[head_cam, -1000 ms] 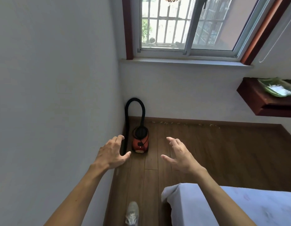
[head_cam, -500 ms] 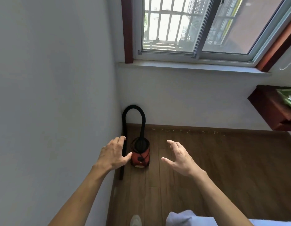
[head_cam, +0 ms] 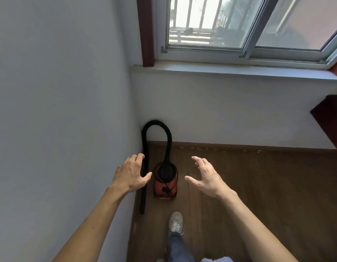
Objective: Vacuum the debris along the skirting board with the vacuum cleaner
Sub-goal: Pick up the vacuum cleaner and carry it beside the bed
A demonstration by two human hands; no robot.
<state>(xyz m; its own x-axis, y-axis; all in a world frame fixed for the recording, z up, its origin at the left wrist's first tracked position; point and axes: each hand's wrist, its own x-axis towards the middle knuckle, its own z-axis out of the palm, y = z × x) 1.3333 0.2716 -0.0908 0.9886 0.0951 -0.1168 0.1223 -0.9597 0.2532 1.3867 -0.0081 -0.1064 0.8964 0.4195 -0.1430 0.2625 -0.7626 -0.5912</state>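
Note:
A small red vacuum cleaner (head_cam: 166, 187) with a black top stands on the wooden floor in the room's left corner. Its black hose (head_cam: 156, 124) arches up from the top and runs down along the left wall. Small pale debris (head_cam: 203, 148) lies scattered along the brown skirting board (head_cam: 277, 146) under the window. My left hand (head_cam: 130, 175) hovers open above the hose's left run, and whether it touches is unclear. My right hand (head_cam: 206, 176) is open in the air to the right of the vacuum cleaner, fingers spread, holding nothing.
A white wall (head_cam: 59, 110) closes off the left side. A dark red shelf (head_cam: 329, 120) juts out at the right edge. My foot in a pale shoe (head_cam: 175, 222) stands on the floor just behind the vacuum cleaner. A white bed corner (head_cam: 216, 259) shows at the bottom.
I have stepped closer to the corner, so the vacuum cleaner looks larger and the bed has dropped almost out of view. Both hands stay open and have moved nearer the vacuum cleaner.

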